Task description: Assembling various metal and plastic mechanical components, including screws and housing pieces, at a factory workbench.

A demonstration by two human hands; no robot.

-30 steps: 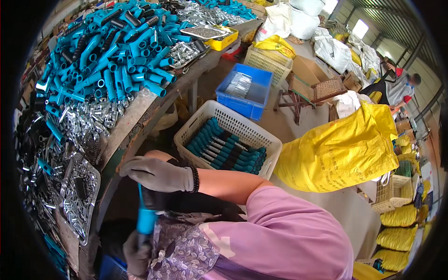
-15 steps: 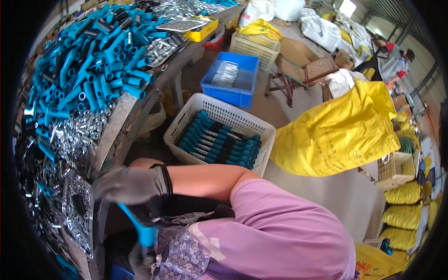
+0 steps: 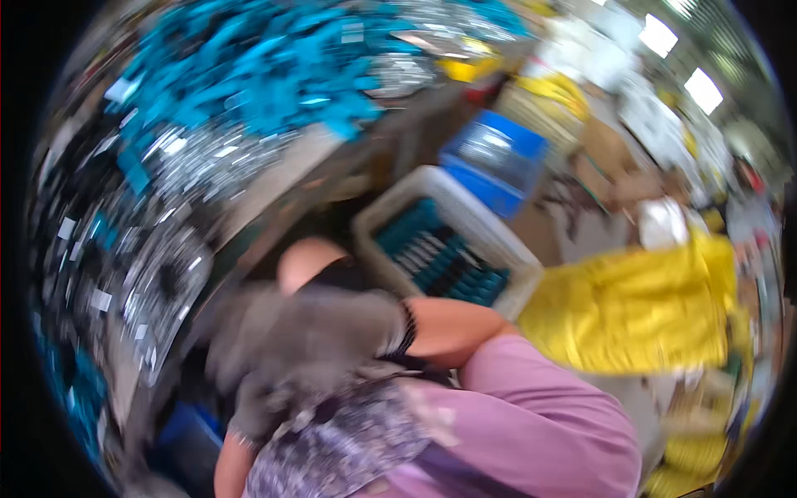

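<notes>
Blurred blue parts (image 3: 249, 75) crowd your worktop (image 3: 274, 178) up to its edge, leaving a narrow gap to the white basket (image 3: 390, 220). Your gloved right hand (image 3: 303, 340) and left hand (image 3: 257, 411) meet below that edge; whether your fingers grip anything cannot be told.

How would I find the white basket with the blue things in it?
Start at the long workbench piled with teal tubes. Just off its edge, on the floor, sits the white slotted basket, between a blue crate and a yellow sack. It alone holds teal handles laid in a neat row.
</notes>
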